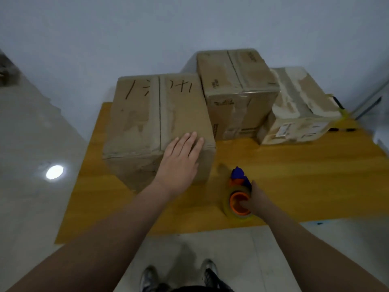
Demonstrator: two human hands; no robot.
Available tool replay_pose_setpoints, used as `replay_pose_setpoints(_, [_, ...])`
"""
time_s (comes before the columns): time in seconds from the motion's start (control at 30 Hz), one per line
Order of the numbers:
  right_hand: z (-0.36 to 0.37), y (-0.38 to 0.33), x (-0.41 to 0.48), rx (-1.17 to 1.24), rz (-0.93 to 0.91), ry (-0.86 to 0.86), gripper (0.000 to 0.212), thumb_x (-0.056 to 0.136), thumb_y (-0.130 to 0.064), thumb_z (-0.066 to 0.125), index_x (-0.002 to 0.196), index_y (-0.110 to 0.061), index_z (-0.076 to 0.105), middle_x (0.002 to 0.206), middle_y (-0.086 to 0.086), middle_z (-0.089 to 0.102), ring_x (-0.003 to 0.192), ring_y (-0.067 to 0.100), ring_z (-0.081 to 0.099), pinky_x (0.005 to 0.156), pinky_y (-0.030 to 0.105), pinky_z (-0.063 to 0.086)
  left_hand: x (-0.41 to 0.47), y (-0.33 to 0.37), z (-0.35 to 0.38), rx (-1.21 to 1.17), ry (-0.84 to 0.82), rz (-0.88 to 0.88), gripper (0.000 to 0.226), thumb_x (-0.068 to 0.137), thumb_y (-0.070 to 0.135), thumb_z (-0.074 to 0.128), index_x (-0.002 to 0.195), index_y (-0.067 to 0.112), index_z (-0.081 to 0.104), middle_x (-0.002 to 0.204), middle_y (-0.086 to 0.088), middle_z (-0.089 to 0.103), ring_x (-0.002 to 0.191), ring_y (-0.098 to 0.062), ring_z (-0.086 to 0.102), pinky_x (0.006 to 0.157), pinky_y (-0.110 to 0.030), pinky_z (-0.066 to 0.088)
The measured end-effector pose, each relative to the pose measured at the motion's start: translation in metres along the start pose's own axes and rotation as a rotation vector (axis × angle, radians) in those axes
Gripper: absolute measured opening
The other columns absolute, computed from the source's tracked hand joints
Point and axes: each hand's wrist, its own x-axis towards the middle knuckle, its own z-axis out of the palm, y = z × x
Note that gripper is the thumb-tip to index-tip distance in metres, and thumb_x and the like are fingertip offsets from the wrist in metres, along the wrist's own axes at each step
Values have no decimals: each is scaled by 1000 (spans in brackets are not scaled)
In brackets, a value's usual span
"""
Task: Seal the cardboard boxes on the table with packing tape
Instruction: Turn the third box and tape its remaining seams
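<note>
The near box [185, 114] is steadied on the worktop [294, 175]; the tape dispenser [237, 187] is gripped beside it.
The left hand [181, 159] is laid flat, fingers together; the right hand [257, 200] fingers are clamped on the dispenser. Tape is next to be brought to the seam [160, 114].

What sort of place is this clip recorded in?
Likely a plain room set up as a packing station: brown cardboard boxes on a yellow wooden table against a bare pale wall, and the right hand gripping an orange-and-blue tape dispenser.
</note>
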Motion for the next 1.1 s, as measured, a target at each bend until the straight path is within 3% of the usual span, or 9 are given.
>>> replay_pose_setpoints(0.1, [9, 0, 8, -183, -12, 92, 65, 88, -18, 66, 141, -7, 30, 134, 16, 43, 113, 33, 53, 88, 38, 50, -24, 3, 7, -18, 47, 11, 62, 93, 28, 52, 147, 11, 28, 154, -9, 27, 143, -23, 23, 116, -42, 9])
replay_pose_setpoints(0.27, [28, -8, 5, -154, 41, 94, 44, 88, -8, 65, 123, -5, 39, 125, 15, 45, 102, 33, 57, 76, 37, 52, -68, 8, 31, -207, -75, 75, 43, 97, 29, 38, 137, 14, 47, 152, -7, 33, 138, -25, 33, 114, -41, 26])
replay_pose_setpoints(0.33, [36, -11, -3, -108, -16, 71, 39, 85, -7, 66, 113, -9, 39, 111, 13, 51, 91, 32, 58, 71, 40, 52, -77, 10, 33, -422, -292, -101, 41, 101, 34, 37, 135, 14, 48, 148, -6, 39, 130, -25, 41, 105, -38, 36])
replay_pose_setpoints(0.43, [44, -14, -21, -80, -204, 80, 38, 84, -1, 61, 104, -16, 32, 94, 12, 57, 74, 28, 53, 60, 37, 43, -76, 9, 29, -884, -473, -591, 59, 100, 50, 28, 114, 2, 60, 116, -17, 62, 104, -28, 58, 91, -39, 46])
replay_pose_setpoints(0.57, [55, -28, -49, 43, -432, 120, 63, 79, 6, 60, 132, -13, 33, 114, 14, 57, 88, 31, 57, 63, 33, 40, -73, 3, 17, -1373, -598, -976, 86, 85, 76, 22, 98, 3, 66, 95, -13, 71, 88, -23, 68, 76, -33, 56])
replay_pose_setpoints(0.73, [67, -65, -74, 54, -598, 184, 82, 77, 4, 61, 148, -18, 25, 131, 11, 51, 111, 31, 53, 77, 30, 42, -79, -18, -9, -1449, -551, -912, 76, 80, 75, 40, 98, 5, 65, 91, -10, 73, 85, -22, 70, 72, -29, 56])
replay_pose_setpoints(0.9, [76, -99, -94, 54, -707, 189, 88, 75, 8, 61, 149, -21, 25, 138, 6, 42, 123, 25, 43, 89, 30, 42, -93, -50, -28, -1455, -359, -828, 28, 94, 32, 58, 88, 5, 64, 78, -8, 69, 65, -13, 66, 58, -21, 55])
replay_pose_setpoints(0.97, [79, -111, -101, 22, -744, 202, 92, 74, 6, 65, 150, -25, 23, 133, 5, 39, 121, 25, 39, 92, 34, 42, -100, -65, -36, -1466, -307, -803, 18, 94, 18, 58, 82, 6, 62, 73, -9, 67, 60, -12, 63, 54, -19, 54])
replay_pose_setpoints(1.1, [78, -139, -118, -27, -853, 192, 100, 76, -5, 69, 149, -43, 12, 111, -3, 30, 93, 20, 44, 70, 27, 38, -113, -98, -53, -1313, -255, -753, 18, 97, 15, 53, 81, 7, 58, 73, -11, 65, 62, -15, 63, 52, -19, 53])
